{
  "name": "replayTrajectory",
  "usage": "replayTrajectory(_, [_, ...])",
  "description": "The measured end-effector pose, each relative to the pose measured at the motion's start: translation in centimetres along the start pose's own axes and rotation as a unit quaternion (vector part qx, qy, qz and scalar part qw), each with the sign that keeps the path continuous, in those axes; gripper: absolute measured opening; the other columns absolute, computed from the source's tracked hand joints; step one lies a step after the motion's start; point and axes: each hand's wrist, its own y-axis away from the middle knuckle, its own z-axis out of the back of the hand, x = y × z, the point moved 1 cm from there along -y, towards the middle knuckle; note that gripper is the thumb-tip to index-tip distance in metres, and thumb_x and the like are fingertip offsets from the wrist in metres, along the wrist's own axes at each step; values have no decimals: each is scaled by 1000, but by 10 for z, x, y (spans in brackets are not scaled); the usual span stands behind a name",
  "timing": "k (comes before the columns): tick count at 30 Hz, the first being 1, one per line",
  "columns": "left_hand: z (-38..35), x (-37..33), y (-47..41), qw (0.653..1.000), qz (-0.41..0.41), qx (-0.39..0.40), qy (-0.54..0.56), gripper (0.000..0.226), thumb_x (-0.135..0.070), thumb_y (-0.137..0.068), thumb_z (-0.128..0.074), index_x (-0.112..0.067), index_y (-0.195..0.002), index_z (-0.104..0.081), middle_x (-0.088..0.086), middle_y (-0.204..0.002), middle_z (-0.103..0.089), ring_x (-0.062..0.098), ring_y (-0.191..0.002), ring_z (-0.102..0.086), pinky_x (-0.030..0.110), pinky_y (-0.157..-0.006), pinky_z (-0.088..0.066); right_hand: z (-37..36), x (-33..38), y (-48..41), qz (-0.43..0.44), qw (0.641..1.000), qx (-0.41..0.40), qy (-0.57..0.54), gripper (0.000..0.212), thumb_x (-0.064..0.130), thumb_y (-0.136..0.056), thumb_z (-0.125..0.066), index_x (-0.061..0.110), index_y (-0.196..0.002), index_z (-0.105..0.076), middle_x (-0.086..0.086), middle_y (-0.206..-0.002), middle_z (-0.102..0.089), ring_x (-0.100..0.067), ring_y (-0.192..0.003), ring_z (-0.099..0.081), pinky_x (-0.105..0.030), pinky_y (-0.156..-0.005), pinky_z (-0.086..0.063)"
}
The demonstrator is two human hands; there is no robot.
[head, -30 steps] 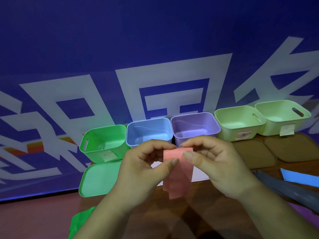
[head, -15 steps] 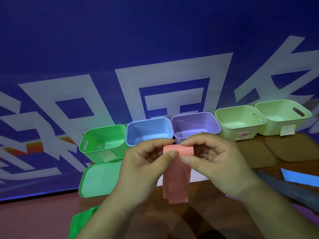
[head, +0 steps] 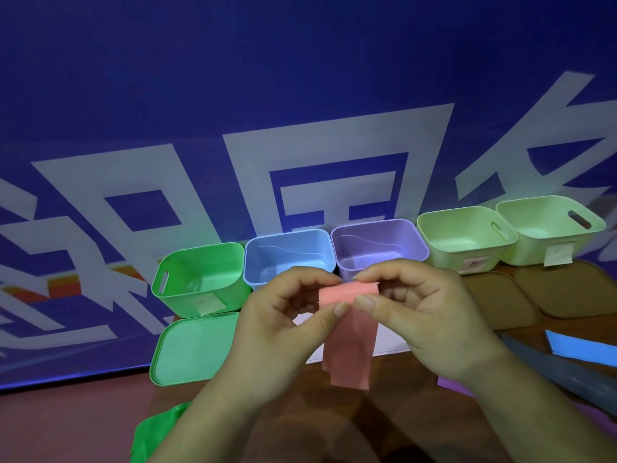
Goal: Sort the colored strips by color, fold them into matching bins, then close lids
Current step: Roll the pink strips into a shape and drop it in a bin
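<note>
Both hands hold a pink strip (head: 349, 345) above the table, its top folded over and its tail hanging down. My left hand (head: 283, 329) pinches the fold's left end; my right hand (head: 420, 315) pinches its right end, thumbs nearly touching. Behind stand open bins: green bin (head: 200, 282), blue bin (head: 287, 255), purple bin (head: 380, 243) and two pale green bins (head: 467, 235), (head: 551, 222).
A green lid (head: 193, 349) lies before the green bin; two brown lids (head: 500, 302), (head: 574, 289) lie at the right. A blue strip (head: 581, 349), a grey strip (head: 567, 375), a purple strip (head: 449, 384) and a green strip (head: 150, 436) lie on the brown table.
The fold at the strip's top has been rolled over further and the hanging tail has dropped lower. Both hands stay in about the same place.
</note>
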Motion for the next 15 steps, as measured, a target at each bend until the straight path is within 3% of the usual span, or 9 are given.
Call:
replayTrajectory(4, [1,1,-3,999,-19,9,-28,27,-10,-78,-79,-26,-99,-72,1,-96,-74,24,-86,-69,31,-79,-56,-1,-2,-4,-10,1000,-4,-4,23,17,-74,-75,28,-94,-74,-2,-84,-76,-12,-76,-71,-24,-73,-57])
replayTrajectory(8, [2,2,-5,999,-21,12,-27,26,-11,-79,-78,-27,-99,-72,1,-95,-73,25,-84,-68,39,-78,-58,-1,-3,-7,-9,1000,-3,-3,27,2,-80,-74,27,-89,-76,-1,-85,-76,-14,-76,-72,-24,-74,-58])
replayTrajectory(15, [4,5,-10,1000,-9,5,-9,25,-12,-78,-79,-27,-96,-73,4,-91,-74,31,-81,-67,44,-76,-59,-3,-2,-12,-15,1000,-7,-11,17,19,-72,-74,21,-88,-74,2,-83,-76,-8,-75,-71,-18,-71,-55])
